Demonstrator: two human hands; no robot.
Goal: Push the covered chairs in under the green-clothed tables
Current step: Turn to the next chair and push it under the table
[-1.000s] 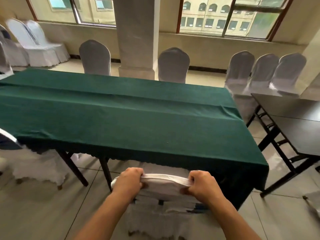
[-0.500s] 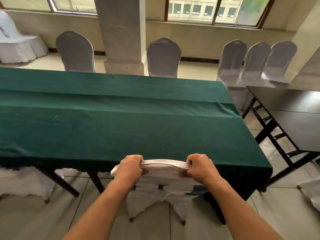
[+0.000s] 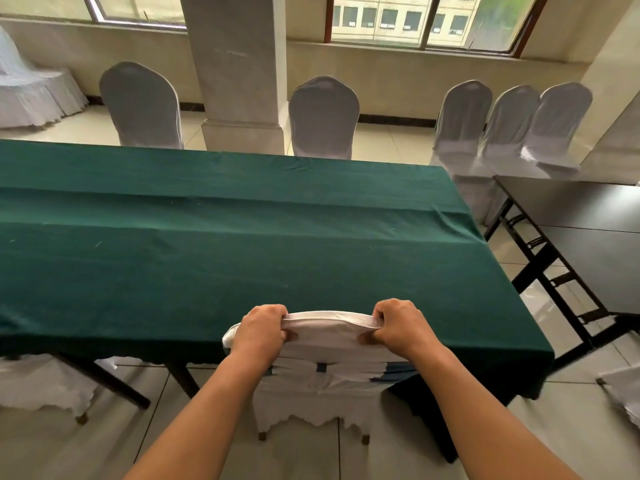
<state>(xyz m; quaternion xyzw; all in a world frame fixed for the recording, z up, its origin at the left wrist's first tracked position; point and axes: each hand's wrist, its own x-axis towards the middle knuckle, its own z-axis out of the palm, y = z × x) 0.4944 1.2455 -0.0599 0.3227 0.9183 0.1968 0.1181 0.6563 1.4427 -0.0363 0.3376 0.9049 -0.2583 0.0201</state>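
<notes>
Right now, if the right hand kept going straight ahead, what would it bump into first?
Probably the green cloth. The right hand grips the chair top right at the table's near edge, so the cloth lies just ahead, though depth is hard to judge.

Just 1 camera here, a wide-angle one worn on the person's head, so there's no 2nd view to overlap with. It looks forward and down from standing height, across the long dark-green cloth-covered table (image 3: 242, 244) toward the far wall of windows (image 3: 426, 19). It sits close in: both bare forearms run up from the bottom edge, and the white fabric-covered chair back (image 3: 329, 336) is right under the lens. The lens bends the square grey pillar (image 3: 239, 64) outward. On the right edge, a bare black folding table (image 3: 595, 216) gets cropped.
</notes>
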